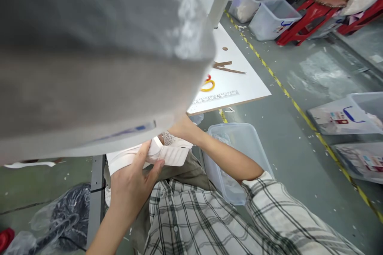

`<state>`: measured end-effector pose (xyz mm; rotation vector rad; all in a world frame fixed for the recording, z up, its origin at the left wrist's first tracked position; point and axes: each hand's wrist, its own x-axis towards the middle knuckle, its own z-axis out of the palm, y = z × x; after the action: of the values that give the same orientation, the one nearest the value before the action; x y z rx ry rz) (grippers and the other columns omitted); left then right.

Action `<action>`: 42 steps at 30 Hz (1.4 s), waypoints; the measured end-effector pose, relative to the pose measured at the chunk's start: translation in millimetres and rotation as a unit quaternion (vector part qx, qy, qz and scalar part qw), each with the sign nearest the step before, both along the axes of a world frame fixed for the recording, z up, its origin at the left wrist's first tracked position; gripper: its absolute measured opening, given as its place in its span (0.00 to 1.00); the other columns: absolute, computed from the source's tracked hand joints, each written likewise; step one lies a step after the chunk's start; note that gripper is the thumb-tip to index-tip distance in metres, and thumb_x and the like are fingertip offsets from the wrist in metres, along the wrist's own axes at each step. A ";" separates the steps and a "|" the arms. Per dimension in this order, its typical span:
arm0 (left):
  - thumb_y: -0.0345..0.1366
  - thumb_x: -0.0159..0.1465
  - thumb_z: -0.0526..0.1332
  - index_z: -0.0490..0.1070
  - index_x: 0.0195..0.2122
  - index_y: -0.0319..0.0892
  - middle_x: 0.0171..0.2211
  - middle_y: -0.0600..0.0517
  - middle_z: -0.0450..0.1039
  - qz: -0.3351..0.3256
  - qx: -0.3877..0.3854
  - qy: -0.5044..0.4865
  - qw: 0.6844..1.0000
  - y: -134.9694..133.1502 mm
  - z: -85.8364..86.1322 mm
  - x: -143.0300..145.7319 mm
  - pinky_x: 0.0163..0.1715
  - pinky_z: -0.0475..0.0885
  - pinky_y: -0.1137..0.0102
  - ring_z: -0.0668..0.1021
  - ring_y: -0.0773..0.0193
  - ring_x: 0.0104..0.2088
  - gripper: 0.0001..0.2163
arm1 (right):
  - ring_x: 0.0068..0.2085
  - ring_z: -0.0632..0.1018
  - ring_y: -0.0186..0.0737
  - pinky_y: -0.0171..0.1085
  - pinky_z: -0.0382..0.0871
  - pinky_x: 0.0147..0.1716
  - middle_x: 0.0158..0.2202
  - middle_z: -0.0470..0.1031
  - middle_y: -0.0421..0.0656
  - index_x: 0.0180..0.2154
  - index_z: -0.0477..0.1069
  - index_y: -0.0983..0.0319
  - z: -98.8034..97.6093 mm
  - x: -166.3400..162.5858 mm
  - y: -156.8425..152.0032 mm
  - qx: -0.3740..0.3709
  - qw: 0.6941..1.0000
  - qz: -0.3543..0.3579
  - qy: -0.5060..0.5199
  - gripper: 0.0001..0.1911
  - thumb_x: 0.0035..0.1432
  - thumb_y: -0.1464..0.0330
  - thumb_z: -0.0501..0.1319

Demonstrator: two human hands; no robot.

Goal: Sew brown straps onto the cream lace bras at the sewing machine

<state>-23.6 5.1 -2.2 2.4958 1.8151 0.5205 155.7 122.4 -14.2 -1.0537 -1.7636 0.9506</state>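
Observation:
My left hand (pixel 131 179) grips a white, soft-looking piece with a ribbed flap (pixel 173 155) in front of my body. The thumb lies on the flap and the fingers are on its upper side. A small patterned patch shows inside the piece, but its exact kind is unclear. Reaching in from the right, my right hand (pixel 181 127) is at the far side of the same piece. Its fingers are hidden behind a large blurred grey and white shape (pixel 89 67) close to the camera.
Beyond my right hand is a white tabletop (pixel 251 83) with yellow-handled scissors (pixel 208 85), a printed ruler scale (pixel 220 96) and brown strips (pixel 229 67). A clear plastic bin (pixel 254 139) stands on the floor beside me. More bins (pixel 273 20) and a red stool (pixel 311 20) are farther right.

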 end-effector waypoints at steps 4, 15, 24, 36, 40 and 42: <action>0.48 0.64 0.61 0.66 0.61 0.41 0.13 0.60 0.66 0.006 -0.007 0.010 1.000 -1.1 -0.3 1.8 0.16 0.53 0.74 0.67 0.69 0.12 0.27 | 0.41 0.73 0.41 0.41 0.70 0.42 0.45 0.69 0.46 0.36 0.70 0.62 -0.8 -0.7 -1.1 0.026 0.999 0.005 0.024 0.05 0.60 0.69 0.57; 0.47 0.66 0.60 0.64 0.62 0.40 0.21 0.53 0.77 0.006 -0.010 -0.002 1.000 -5.0 2.4 5.0 0.16 0.56 0.73 0.65 0.70 0.11 0.26 | 0.38 0.73 0.36 0.36 0.69 0.38 0.45 0.71 0.44 0.39 0.72 0.61 -10.7 -1.6 -7.9 0.026 0.995 -0.056 0.078 0.05 0.61 0.68 0.60; 0.47 0.65 0.61 0.64 0.62 0.39 0.17 0.57 0.72 0.038 -0.038 -0.029 0.998 -10.8 8.5 9.6 0.16 0.56 0.75 0.63 0.73 0.10 0.27 | 0.43 0.74 0.37 0.34 0.68 0.34 0.43 0.73 0.45 0.37 0.72 0.60 -17.5 13.1 -26.1 0.004 0.987 -0.095 0.127 0.05 0.63 0.67 0.58; 0.47 0.66 0.58 0.62 0.62 0.36 0.11 0.62 0.61 0.035 -0.051 0.000 0.998 -9.5 12.8 8.7 0.14 0.55 0.77 0.62 0.71 0.08 0.27 | 0.40 0.73 0.37 0.34 0.68 0.34 0.40 0.71 0.44 0.36 0.72 0.61 -34.4 25.7 -40.0 -0.044 0.982 -0.089 0.158 0.08 0.63 0.64 0.58; 0.47 0.67 0.58 0.62 0.63 0.36 0.14 0.58 0.67 0.047 -0.053 -0.004 0.998 -12.2 14.0 11.1 0.13 0.55 0.77 0.61 0.72 0.08 0.27 | 0.40 0.73 0.37 0.35 0.68 0.36 0.40 0.72 0.44 0.36 0.72 0.62 -37.4 26.4 -42.0 -0.060 0.977 -0.091 0.183 0.07 0.62 0.64 0.59; 0.48 0.67 0.58 0.60 0.64 0.36 0.18 0.55 0.71 0.055 -0.048 -0.012 0.997 -13.6 14.3 13.3 0.12 0.56 0.76 0.61 0.73 0.09 0.29 | 0.39 0.73 0.36 0.35 0.68 0.36 0.40 0.72 0.44 0.36 0.72 0.62 -37.9 26.8 -42.7 -0.070 0.974 -0.086 0.199 0.07 0.62 0.64 0.59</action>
<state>-10.3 -8.6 12.1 2.3287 1.9294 0.4526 182.5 79.8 -52.2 -1.0030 -1.2732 1.1017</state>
